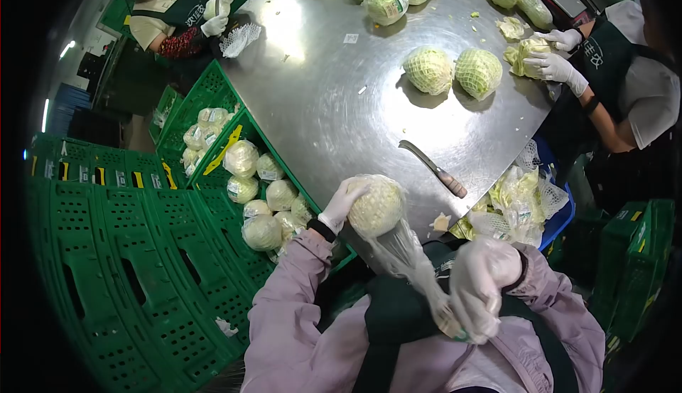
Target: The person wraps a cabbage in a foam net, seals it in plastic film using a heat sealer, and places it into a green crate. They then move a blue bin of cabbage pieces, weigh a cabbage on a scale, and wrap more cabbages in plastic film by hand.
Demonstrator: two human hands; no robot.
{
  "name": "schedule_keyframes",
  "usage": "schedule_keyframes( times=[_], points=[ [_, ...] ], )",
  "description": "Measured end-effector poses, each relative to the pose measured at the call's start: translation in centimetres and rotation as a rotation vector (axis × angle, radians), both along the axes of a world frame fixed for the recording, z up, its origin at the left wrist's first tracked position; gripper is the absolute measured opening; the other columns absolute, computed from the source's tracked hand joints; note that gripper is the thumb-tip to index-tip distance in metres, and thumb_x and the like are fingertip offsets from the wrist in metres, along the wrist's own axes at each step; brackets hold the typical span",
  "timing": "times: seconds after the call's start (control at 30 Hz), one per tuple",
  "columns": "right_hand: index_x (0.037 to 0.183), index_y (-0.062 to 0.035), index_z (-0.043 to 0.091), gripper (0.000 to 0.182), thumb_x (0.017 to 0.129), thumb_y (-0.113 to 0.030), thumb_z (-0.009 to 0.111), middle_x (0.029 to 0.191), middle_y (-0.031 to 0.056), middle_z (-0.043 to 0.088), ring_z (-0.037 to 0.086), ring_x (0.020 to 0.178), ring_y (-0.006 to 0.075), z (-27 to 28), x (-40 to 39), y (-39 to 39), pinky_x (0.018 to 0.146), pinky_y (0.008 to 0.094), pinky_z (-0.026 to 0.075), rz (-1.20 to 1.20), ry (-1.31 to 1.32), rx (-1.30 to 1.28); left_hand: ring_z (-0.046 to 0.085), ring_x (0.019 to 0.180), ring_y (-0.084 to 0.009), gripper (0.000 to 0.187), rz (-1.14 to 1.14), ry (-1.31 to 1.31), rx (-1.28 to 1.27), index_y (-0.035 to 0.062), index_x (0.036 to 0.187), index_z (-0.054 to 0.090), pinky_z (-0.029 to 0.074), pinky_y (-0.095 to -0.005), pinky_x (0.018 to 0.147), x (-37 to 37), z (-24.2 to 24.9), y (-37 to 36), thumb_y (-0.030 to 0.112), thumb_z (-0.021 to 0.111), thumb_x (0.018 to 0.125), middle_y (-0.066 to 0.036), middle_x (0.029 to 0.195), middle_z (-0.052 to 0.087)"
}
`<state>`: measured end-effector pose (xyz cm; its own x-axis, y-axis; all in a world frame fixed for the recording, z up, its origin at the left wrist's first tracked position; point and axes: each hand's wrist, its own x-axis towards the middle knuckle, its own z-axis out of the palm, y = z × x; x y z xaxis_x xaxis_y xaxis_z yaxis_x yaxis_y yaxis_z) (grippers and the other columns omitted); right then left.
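A pale cabbage (376, 208) with a netted surface sits inside a clear plastic bag at the near edge of the steel table. White-gloved, my left hand (344, 205) curls round its left side. The bag's twisted neck (415, 268) stretches down to the right in front of my apron. My right hand (486, 279), also gloved, is closed on that neck close to my chest; its fingertips are partly hidden. On the table beyond lies a curved knife (435, 170) with a wooden handle. Two netted cabbages (428, 71) (478, 74) rest farther back.
Green crates with wrapped cabbages (261, 232) stand at left, beside stacked green crates (135, 251). A blue bin (565, 215) of leaves and netting is at right. Co-workers stand at far left and right; the right one's gloved hands (558, 65) touch a cabbage. More cabbages (386, 3) lie at the back.
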<state>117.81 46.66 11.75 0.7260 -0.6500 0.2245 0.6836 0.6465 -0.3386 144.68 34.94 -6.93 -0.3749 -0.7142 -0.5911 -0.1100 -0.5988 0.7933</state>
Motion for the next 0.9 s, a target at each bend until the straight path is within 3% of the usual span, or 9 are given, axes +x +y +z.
schedule_keyframes(
  times=[0.17,0.23,0.3,0.37,0.4,0.53,0.7,0.83,0.9],
  points=[
    [0.1,0.0037,0.056,0.029,0.097,-0.022,0.043,0.082,0.0237,0.066,0.067,0.067,0.0299,0.2,-3.6,0.2,0.054,0.0396,0.054,-0.132,-0.38,-0.191,0.049,0.115,-0.022,0.055,0.288,0.061,-0.05,0.0031,0.129,0.042,0.039,-0.0343,0.099,-1.3,-0.6,2.6,0.025,0.066,0.085,-0.013,0.124,0.05],
    [0.105,0.0046,0.052,0.031,0.099,-0.023,0.04,0.083,0.0233,0.066,0.065,0.061,0.0286,-0.6,-6.2,0.5,0.048,0.0373,0.053,-0.283,-0.333,-0.239,0.049,0.115,-0.0276,0.047,0.193,-0.564,-0.927,0.0081,0.124,0.05,0.035,-0.0385,0.102,-2.7,2.2,3.6,0.018,0.066,0.08,-0.016,0.125,0.05],
    [0.099,0.0027,0.047,0.021,0.098,-0.015,0.037,0.078,0.0234,0.065,0.06,0.051,0.0262,-0.6,-7.0,2.3,0.044,0.0375,0.05,-0.434,-0.216,-0.157,0.05,0.113,-0.0313,0.034,0.098,-0.621,-1.124,0.0104,0.108,0.062,0.033,-0.0404,0.103,-4.4,5.3,3.2,0.016,0.065,0.075,-0.013,0.116,0.056],
    [0.097,0.0019,0.044,0.016,0.097,-0.012,0.036,0.077,0.0238,0.064,0.058,0.048,0.0254,-0.3,-6.9,2.6,0.042,0.0376,0.049,-0.456,-0.195,-0.213,0.052,0.11,-0.0299,0.025,-0.339,-0.511,-1.316,0.0093,0.095,0.067,0.035,-0.04,0.101,-6.2,6.5,3.5,0.017,0.068,0.071,-0.01,0.104,0.061],
    [0.097,0.002,0.042,0.014,0.097,-0.011,0.037,0.077,0.024,0.064,0.059,0.049,0.0264,0.1,-7.8,1.8,0.041,0.0382,0.049,-0.409,-0.187,-0.331,0.055,0.102,-0.0287,0.018,-0.396,-0.556,-1.313,0.0098,0.088,0.068,0.04,-0.0388,0.095,-6.7,7.0,3.7,0.017,0.07,0.072,-0.007,0.091,0.063],
    [0.092,0.005,0.039,0.011,0.095,-0.006,0.039,0.074,0.0274,0.06,0.06,0.05,0.0278,1.2,-13.0,1.9,0.036,0.0382,0.048,-0.524,-0.238,-0.419,0.055,0.088,-0.0288,0.023,-0.326,-0.697,-1.193,0.0098,0.089,0.068,0.045,-0.0389,0.08,-3.5,7.4,2.3,0.021,0.074,0.069,-0.009,0.091,0.061],
    [0.087,0.0068,0.038,0.02,0.097,-0.007,0.028,0.075,0.0316,0.058,0.059,0.047,0.03,3.2,-13.4,2.3,0.04,0.0364,0.049,-0.55,-0.316,-0.331,0.044,0.11,-0.0376,0.062,-0.372,-0.742,-1.014,0.0067,0.116,0.055,0.039,-0.0451,0.094,-0.4,8.5,4.1,0.03,0.079,0.064,-0.017,0.117,0.048],
    [0.089,0.0078,0.042,0.014,0.094,-0.003,0.035,0.08,0.0333,0.06,0.057,0.052,0.0291,5.1,-10.3,-0.3,0.046,0.0397,0.049,-0.37,-0.306,-0.43,0.033,0.124,-0.0423,0.096,-0.426,-0.942,-1.023,0.0038,0.133,0.035,0.033,-0.0489,0.102,-3.7,8.1,6.4,0.038,0.083,0.057,-0.022,0.134,0.034],
    [0.085,0.0062,0.043,0.009,0.091,0.001,0.038,0.076,0.0316,0.06,0.055,0.05,0.0279,7.2,-9.3,-1.4,0.043,0.0388,0.047,-0.382,-0.292,-0.452,0.033,0.125,-0.0419,0.098,-0.443,-0.943,-1.018,0.003,0.133,0.034,0.032,-0.0485,0.103,-3.9,7.3,5.2,0.037,0.084,0.056,-0.024,0.134,0.035]
  ],
)
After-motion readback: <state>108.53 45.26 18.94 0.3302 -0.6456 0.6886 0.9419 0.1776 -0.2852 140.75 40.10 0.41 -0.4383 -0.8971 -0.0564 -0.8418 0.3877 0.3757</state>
